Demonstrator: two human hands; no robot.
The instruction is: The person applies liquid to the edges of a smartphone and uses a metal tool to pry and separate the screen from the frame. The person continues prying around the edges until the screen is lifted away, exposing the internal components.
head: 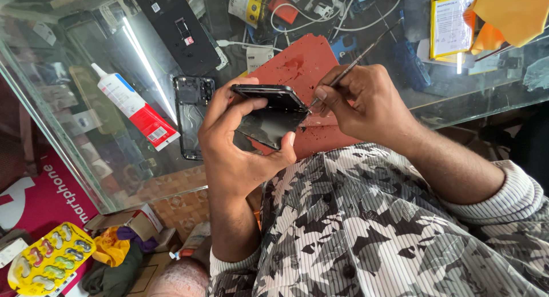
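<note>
- Over the glass counter (pixel 86 74), at the centre of the view, the left hand (pixel 240 142) grips a dark phone (pixel 269 111), its fingers curled over the upper edge and the thumb pressed on the lower corner.
- That phone is tilted, one edge lifted toward the camera, and sits above a red mat (pixel 303 68) without my being able to tell whether it touches it.
- At three o'clock from the phone, the right hand (pixel 360 102) is closed in a pinch on a thin metal tool (pixel 354 62), held like a pen.
- That tool's tip meets the phone's right corner, and its handle slants away toward one o'clock.
- At nine o'clock from the left hand, just beside it, an opened phone frame (pixel 191 117) lies flat on the counter, its insides showing.
- Farther toward nine o'clock, a white and red glue tube (pixel 134 108) lies on the glass, its nozzle pointing to eleven o'clock.
- At eleven o'clock, a black phone back cover (pixel 174 28) lies on the counter, well apart from the hands.
- At twelve o'clock, white cables (pixel 303 14) tangle beyond the mat.
- At two o'clock, a flat phone battery with a yellow border (pixel 449 25) rests beside an orange cloth (pixel 509 11).
- At seven o'clock, below the counter, a yellow blister tray (pixel 48 262) sits among boxes.
</note>
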